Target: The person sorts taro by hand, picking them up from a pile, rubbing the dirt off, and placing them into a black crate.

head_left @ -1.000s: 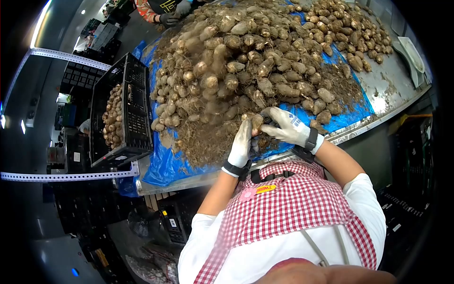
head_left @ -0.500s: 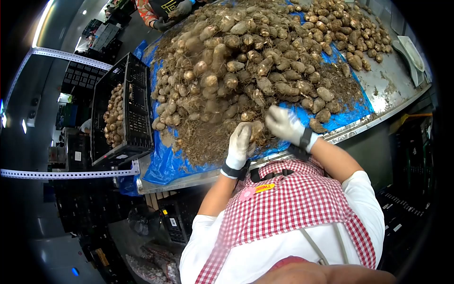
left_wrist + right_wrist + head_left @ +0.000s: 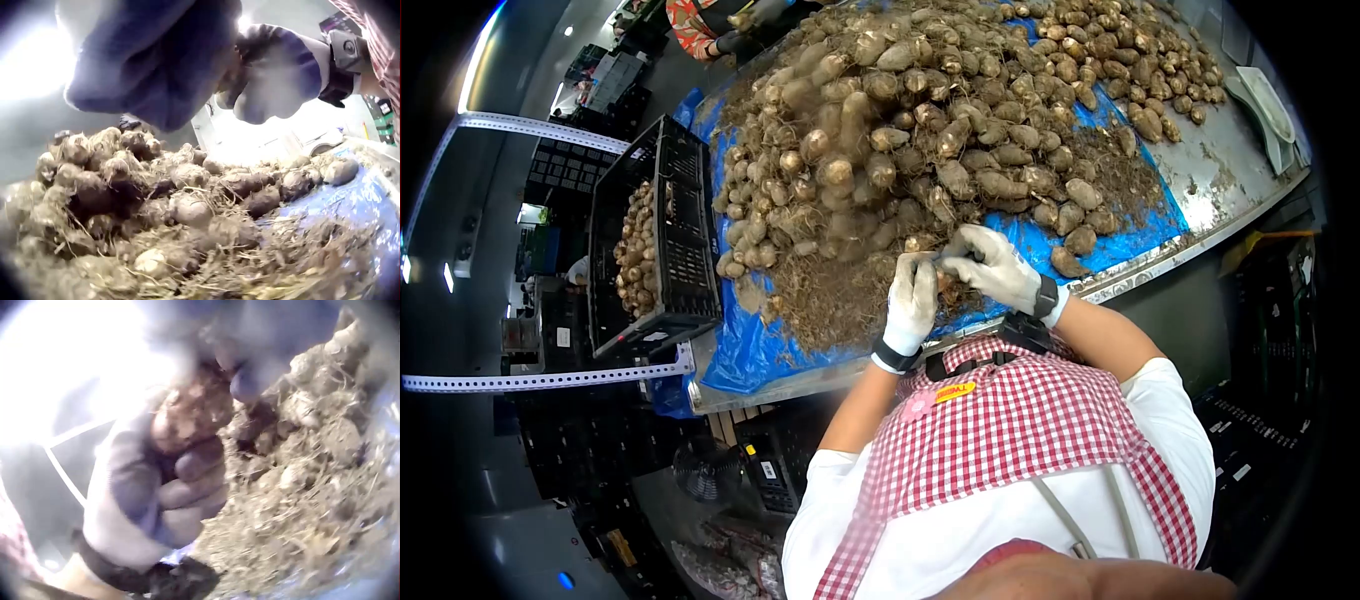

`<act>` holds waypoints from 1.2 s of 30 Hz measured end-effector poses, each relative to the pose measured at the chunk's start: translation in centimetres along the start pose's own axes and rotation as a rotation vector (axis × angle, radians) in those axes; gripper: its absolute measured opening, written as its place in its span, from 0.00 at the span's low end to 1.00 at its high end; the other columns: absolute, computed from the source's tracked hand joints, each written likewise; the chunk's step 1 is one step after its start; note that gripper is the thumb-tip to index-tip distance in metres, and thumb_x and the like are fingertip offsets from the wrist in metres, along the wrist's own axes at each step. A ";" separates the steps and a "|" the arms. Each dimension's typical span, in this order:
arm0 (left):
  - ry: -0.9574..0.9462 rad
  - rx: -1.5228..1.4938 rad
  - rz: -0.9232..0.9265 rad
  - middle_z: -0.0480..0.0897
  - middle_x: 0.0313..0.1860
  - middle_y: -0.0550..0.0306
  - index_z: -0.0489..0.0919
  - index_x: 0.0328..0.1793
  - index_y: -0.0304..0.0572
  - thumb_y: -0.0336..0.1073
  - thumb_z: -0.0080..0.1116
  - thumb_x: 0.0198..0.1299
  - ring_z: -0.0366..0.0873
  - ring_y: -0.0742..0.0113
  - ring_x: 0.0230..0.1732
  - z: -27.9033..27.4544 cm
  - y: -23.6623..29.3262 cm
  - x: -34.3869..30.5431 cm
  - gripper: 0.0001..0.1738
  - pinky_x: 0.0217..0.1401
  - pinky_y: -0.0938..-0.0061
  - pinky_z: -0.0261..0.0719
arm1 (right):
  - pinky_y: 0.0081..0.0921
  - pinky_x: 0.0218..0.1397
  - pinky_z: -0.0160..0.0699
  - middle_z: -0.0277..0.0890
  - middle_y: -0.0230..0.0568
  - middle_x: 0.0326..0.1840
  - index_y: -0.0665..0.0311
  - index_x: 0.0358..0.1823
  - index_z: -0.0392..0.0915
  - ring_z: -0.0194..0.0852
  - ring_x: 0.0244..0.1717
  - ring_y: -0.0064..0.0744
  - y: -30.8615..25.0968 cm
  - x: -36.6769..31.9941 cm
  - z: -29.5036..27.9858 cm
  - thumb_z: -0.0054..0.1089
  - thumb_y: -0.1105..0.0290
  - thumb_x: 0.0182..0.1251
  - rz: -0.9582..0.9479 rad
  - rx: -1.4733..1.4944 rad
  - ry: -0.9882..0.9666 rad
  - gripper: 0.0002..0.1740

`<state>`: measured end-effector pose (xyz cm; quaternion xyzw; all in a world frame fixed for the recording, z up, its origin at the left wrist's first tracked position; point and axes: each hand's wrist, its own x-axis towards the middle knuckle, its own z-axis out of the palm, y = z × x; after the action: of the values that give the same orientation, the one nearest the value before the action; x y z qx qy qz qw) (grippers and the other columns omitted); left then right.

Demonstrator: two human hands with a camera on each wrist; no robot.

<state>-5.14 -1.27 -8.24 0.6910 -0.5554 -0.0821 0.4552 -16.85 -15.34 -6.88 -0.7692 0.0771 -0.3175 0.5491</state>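
In the head view, my gloved left hand and gloved right hand meet at the near edge of a heap of taro corms. A brown taro corm lies between them, held in the left hand with the fingers curled round it. From the other side, the right hand's bent fingers and thumb pinch at the corm, its fingertips hiding one end. Loose roots and soil spread below both hands. The left wrist view has the hands raised above the heap.
A black crate with cleaner corms stands tilted at the left. Blue plastic sheeting covers part of the metal table. More corms lie at the far right, near a pale scoop-like tray. Another person's sleeve shows across the table.
The right hand swung off the corm in a blur, then came back against it. The left hand turned its fingers more tightly round the corm. The person opposite shifted their hands.
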 end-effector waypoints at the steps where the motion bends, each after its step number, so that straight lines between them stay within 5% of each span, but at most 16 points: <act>1: 0.042 -0.057 -0.057 0.73 0.44 0.43 0.73 0.49 0.27 0.24 0.43 0.68 0.77 0.53 0.40 0.4 0.0 -0.2 0.09 0.39 0.66 0.78 | 0.30 0.26 0.70 0.72 0.42 0.26 0.69 0.29 0.74 0.71 0.24 0.35 0.7 0.3 -0.4 0.61 0.63 0.65 0.107 -0.129 -0.028 0.15; 3: 0.116 -0.155 -0.114 0.74 0.42 0.45 0.73 0.51 0.30 0.34 0.40 0.73 0.75 0.58 0.37 0.3 1.1 0.0 0.14 0.36 0.69 0.76 | 0.34 0.24 0.69 0.71 0.46 0.23 0.69 0.26 0.71 0.72 0.23 0.38 2.9 0.9 -1.5 0.57 0.60 0.68 0.350 -0.277 -0.003 0.19; 4: 0.145 -0.192 -0.119 0.74 0.41 0.47 0.73 0.51 0.31 0.39 0.38 0.75 0.75 0.61 0.34 -0.3 1.8 -0.1 0.17 0.34 0.71 0.76 | 0.36 0.24 0.67 0.71 0.49 0.20 0.69 0.26 0.72 0.72 0.21 0.41 4.5 0.4 -2.6 0.56 0.58 0.69 0.160 -0.505 -0.012 0.20; 5: 0.074 -0.459 -0.504 0.75 0.38 0.53 0.73 0.55 0.35 0.52 0.32 0.76 0.71 0.72 0.26 -0.9 1.8 -0.4 0.27 0.28 0.79 0.70 | 0.36 0.24 0.67 0.71 0.50 0.20 0.69 0.25 0.72 0.73 0.21 0.43 4.1 0.2 -3.0 0.55 0.57 0.71 0.205 -0.504 -0.113 0.21; 9: 0.111 -0.814 -0.787 0.75 0.35 0.57 0.71 0.59 0.41 0.57 0.37 0.74 0.65 0.77 0.21 -0.7 0.2 -0.7 0.27 0.24 0.82 0.65 | 0.32 0.24 0.67 0.70 0.44 0.18 0.69 0.29 0.74 0.72 0.21 0.31 3.1 -0.6 -2.1 0.52 0.46 0.72 0.372 -0.184 -0.326 0.29; 11: 0.249 -0.365 -0.366 0.74 0.31 0.59 0.72 0.58 0.44 0.58 0.38 0.74 0.62 0.78 0.18 1.9 -2.2 -0.3 0.26 0.21 0.82 0.61 | 0.28 0.24 0.66 0.69 0.35 0.20 0.70 0.38 0.76 0.69 0.23 0.23 1.5 -0.5 -1.2 0.54 0.41 0.69 0.460 -0.032 -0.321 0.32; 14: 0.234 -0.367 -0.184 0.69 0.24 0.61 0.72 0.57 0.48 0.57 0.37 0.74 0.57 0.75 0.16 2.1 -1.9 0.5 0.24 0.18 0.78 0.56 | 0.26 0.24 0.68 0.71 0.32 0.23 0.70 0.41 0.77 0.69 0.24 0.25 -0.3 -0.4 -0.9 0.55 0.48 0.70 0.584 0.296 -0.296 0.26; 16: -0.135 -1.215 -0.786 0.68 0.24 0.61 0.73 0.57 0.47 0.56 0.35 0.75 0.58 0.74 0.17 -1.0 0.9 0.5 0.24 0.19 0.77 0.57 | 0.27 0.24 0.68 0.71 0.33 0.23 0.70 0.40 0.77 0.69 0.25 0.24 0.6 -0.4 -1.2 0.54 0.52 0.71 0.396 0.054 -0.229 0.23; 17: -0.241 -1.613 -0.819 0.65 0.22 0.63 0.73 0.57 0.45 0.57 0.36 0.75 0.57 0.75 0.18 -1.1 0.1 0.6 0.25 0.20 0.77 0.54 | 0.27 0.24 0.68 0.71 0.33 0.23 0.70 0.39 0.77 0.69 0.25 0.24 1.2 -0.5 -1.4 0.54 0.55 0.71 0.302 -0.064 -0.196 0.21; 20: -0.039 -1.109 -0.714 0.72 0.28 0.60 0.72 0.59 0.43 0.60 0.39 0.73 0.62 0.75 0.20 -1.2 1.1 0.0 0.28 0.22 0.79 0.60 | 0.27 0.29 0.71 0.73 0.37 0.23 0.69 0.37 0.77 0.70 0.26 0.26 2.0 0.3 -3.5 0.52 0.59 0.70 0.407 -0.166 -0.012 0.17; 21: 0.017 -0.875 -0.611 0.77 0.42 0.55 0.70 0.63 0.37 0.53 0.49 0.70 0.72 0.73 0.31 -1.8 2.3 0.8 0.28 0.33 0.77 0.73 | 0.26 0.33 0.73 0.76 0.35 0.30 0.68 0.45 0.77 0.71 0.28 0.26 2.7 0.2 -3.8 0.53 0.59 0.70 0.569 -0.115 -0.092 0.17; 25: -0.062 -0.465 -0.323 0.75 0.56 0.50 0.63 0.69 0.28 0.34 0.60 0.59 0.74 0.67 0.56 -1.7 -1.6 0.2 0.33 0.61 0.72 0.73 | 0.23 0.38 0.78 0.77 0.39 0.42 0.68 0.64 0.66 0.75 0.36 0.23 -1.7 0.2 -3.3 0.57 0.57 0.69 0.690 0.226 -0.312 0.29; 28: -0.017 -0.287 -0.141 0.75 0.57 0.40 0.70 0.64 0.28 0.36 0.61 0.54 0.76 0.54 0.55 -1.4 -0.1 0.9 0.32 0.61 0.63 0.73 | 0.27 0.29 0.71 0.77 0.37 0.30 0.69 0.54 0.72 0.74 0.28 0.25 -1.1 -0.7 -1.9 0.56 0.62 0.71 0.408 0.098 -0.190 0.19; 32: -0.090 -0.775 -0.479 0.75 0.57 0.49 0.64 0.68 0.29 0.33 0.63 0.59 0.75 0.67 0.54 -1.8 0.8 0.9 0.33 0.61 0.72 0.73 | 0.30 0.26 0.67 0.72 0.39 0.23 0.70 0.43 0.74 0.68 0.23 0.25 -0.2 -1.2 -0.5 0.54 0.65 0.73 0.175 -0.008 0.020 0.12; 34: -0.086 -0.655 -0.337 0.73 0.60 0.48 0.65 0.68 0.30 0.34 0.64 0.58 0.75 0.64 0.58 -1.5 0.4 0.5 0.33 0.62 0.70 0.74 | 0.29 0.26 0.66 0.70 0.40 0.21 0.70 0.39 0.75 0.66 0.22 0.25 0.7 -0.9 -0.7 0.53 0.65 0.73 0.129 -0.147 0.095 0.13; 36: -0.063 -0.562 -0.156 0.72 0.61 0.47 0.65 0.67 0.30 0.33 0.65 0.58 0.75 0.63 0.59 -0.9 0.3 0.1 0.33 0.62 0.70 0.75 | 0.29 0.25 0.65 0.72 0.43 0.22 0.70 0.38 0.76 0.67 0.21 0.28 2.9 -0.8 -1.4 0.51 0.58 0.74 0.459 -0.162 0.025 0.19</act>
<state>-4.78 -0.86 -7.47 0.5757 -0.4699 -0.2890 0.6036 -17.61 -17.21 -9.51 -0.7691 0.2817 -0.1868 0.5424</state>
